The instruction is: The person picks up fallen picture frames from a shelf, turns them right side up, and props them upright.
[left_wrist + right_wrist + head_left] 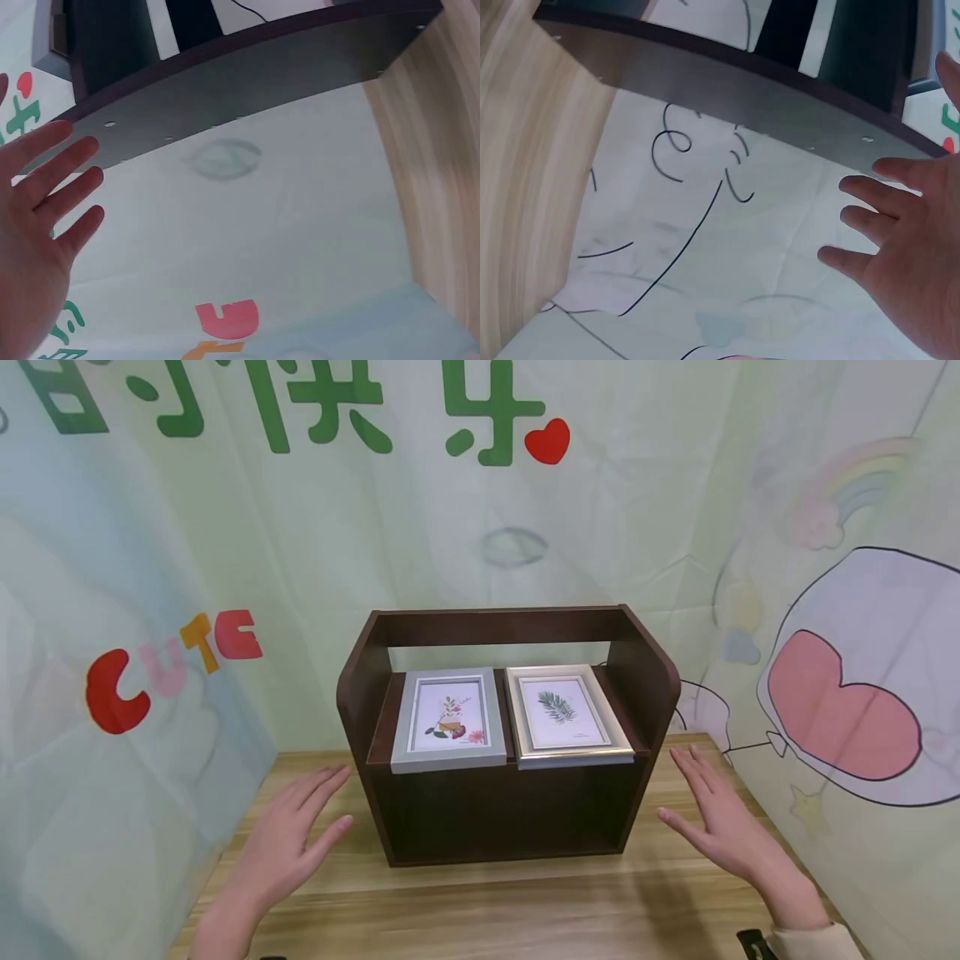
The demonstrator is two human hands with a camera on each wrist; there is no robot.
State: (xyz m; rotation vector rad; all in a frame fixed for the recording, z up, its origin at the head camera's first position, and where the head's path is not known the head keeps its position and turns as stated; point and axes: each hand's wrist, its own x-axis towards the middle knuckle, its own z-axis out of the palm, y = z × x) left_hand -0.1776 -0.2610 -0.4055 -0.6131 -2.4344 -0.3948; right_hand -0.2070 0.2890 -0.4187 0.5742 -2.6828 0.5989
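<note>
Spreading straight and released, the fingers (pixel 326 790) of the left hand (pixel 279 839) and right hand (pixel 726 827) flank a dark-brown wooden shelf unit (pixel 501 627) on the wood-grain counter (pixel 517 910). Its outer side panel (pixel 262 86) beside the left fingers shows only in the left wrist view. Between and beyond the fingers, on its upper board (pixel 384 727), rest a silver-grey rectangular picture frame (pixel 494 718), leftward, and a gold-edged rectangular one (pixel 606 714), rightward; only the head view shows their prints (pixel 558 706).

Head view: bright, even, diffuse light; soft-edged shadow on pale striped wood-grain tabletop (pixel 525 910), right side. Wrist views dimmer; dark-brown box-shaped wooden shelf (pixel 225 86) shaded.
</note>
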